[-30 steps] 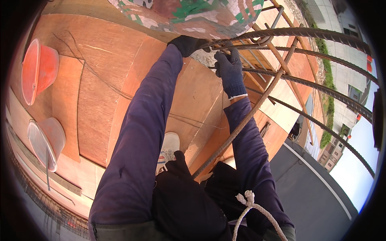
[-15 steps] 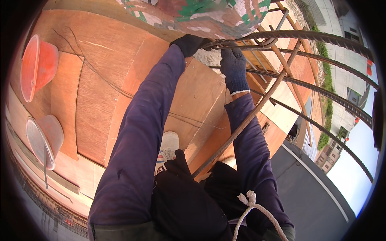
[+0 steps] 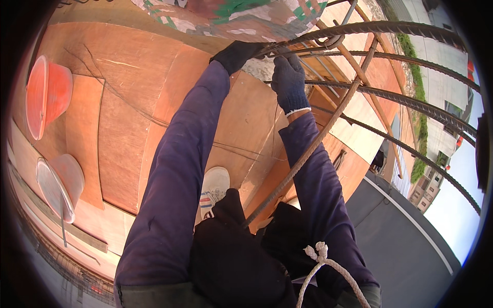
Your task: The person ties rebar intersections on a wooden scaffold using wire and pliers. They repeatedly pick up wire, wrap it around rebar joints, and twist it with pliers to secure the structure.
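My left hand, in a black glove, is closed at the near end of a thick ribbed rebar, where several bars meet; its fingertips are partly hidden. Close beside it, my right hand, in a dark blue knit glove with a white cuff edge, makes a fist just below the bars. What sits inside that fist cannot be made out. A thinner rebar runs off to the right behind the right hand. Bent steel stirrups link the bars, and one long bar slants down across my right forearm.
Plywood sheets lie underfoot, with thin wire across them. An orange bucket and a grey bucket lie at left. Camouflage-patterned fabric covers the top edge. A white rope hangs at my waist; buildings stand far right.
The view has shifted slightly, so the buckets appear lower and the bars and hands a little further left. Both hands stay at the bar junction, with the right fist slightly turned.
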The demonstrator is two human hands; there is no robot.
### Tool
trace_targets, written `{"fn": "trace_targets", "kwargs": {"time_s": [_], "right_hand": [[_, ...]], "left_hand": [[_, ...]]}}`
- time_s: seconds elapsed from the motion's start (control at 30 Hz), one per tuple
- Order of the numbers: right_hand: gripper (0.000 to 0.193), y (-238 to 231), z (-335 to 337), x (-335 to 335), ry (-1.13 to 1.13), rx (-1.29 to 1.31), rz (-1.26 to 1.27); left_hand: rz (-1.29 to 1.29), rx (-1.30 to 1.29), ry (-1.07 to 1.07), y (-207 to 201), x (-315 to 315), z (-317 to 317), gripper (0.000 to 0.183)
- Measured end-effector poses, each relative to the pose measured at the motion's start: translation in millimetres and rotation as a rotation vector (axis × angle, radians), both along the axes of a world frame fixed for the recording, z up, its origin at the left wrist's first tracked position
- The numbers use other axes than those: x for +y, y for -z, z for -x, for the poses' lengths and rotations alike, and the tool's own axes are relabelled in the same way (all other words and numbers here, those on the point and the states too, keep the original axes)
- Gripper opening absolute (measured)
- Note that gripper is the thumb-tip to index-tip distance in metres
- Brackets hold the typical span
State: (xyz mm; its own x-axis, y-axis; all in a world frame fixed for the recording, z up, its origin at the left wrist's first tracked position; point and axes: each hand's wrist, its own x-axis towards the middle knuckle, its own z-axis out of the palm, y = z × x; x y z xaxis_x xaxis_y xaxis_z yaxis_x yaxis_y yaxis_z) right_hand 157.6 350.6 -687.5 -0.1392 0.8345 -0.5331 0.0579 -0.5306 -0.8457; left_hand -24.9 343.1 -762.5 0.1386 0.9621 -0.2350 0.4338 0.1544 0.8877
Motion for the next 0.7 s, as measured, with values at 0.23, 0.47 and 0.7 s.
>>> {"fn": "trace_targets", "kwargs": {"time_s": [0.23,0.47,0.7], "right_hand": [[0.018,13,-10,-3,-0.13,-0.073,-0.18],[0.032,19,-12,-14,-0.306,-0.329,-0.461],[0.03,16,4,-27,-0.167,-0.366,-0.603]], "left_hand": [[-0.214,0.178,0.085,24,1,4,0.046],[-0.129,0.05,0.161,90,21,6,0.046],[0.132,-0.175,-0.164,72,15,-10,0.046]]}}
